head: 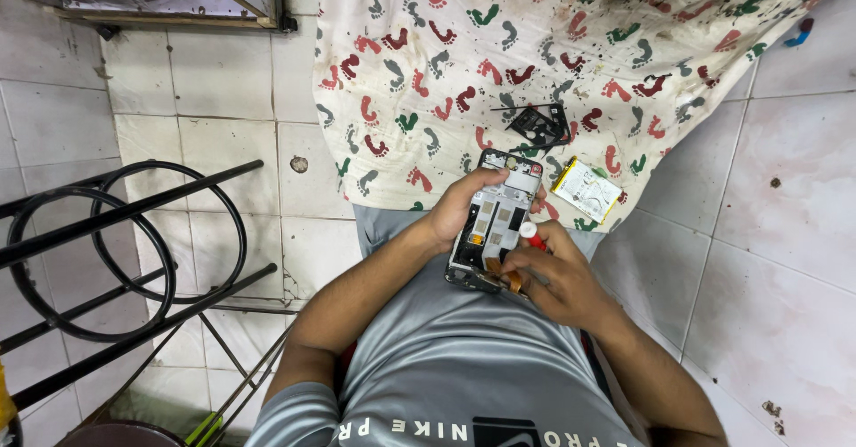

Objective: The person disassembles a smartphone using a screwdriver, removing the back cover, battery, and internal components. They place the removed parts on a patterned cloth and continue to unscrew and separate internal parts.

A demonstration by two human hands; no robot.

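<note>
Pale tiles (223,99) cover the floor, and over them lies a white cloth (535,64) printed with red, green and grey footprints and spotted with dark stains. Held over the near edge of that cloth is an opened phone (496,224) with its back removed, the inner boards and metal shields showing. At the phone's left side the left hand (459,208) is closed around it, thumb across the upper edge and fingers wrapped underneath. At the phone's lower right corner the right hand (548,278) is closed on a small screwdriver (530,235) with a red handle and white cap, the tool touching the phone's lower part beside an orange ribbon cable (510,278). Just beyond the phone, on the cloth, lies a black plastic frame piece (539,126), and to the phone's right, near it, a flat white battery (585,190) with yellow edging. Well to the left of the phone stands a black metal stand (116,260) with two rings and crossing bars. Below the phone, a grey shirt (464,367) fills the foreground
</note>
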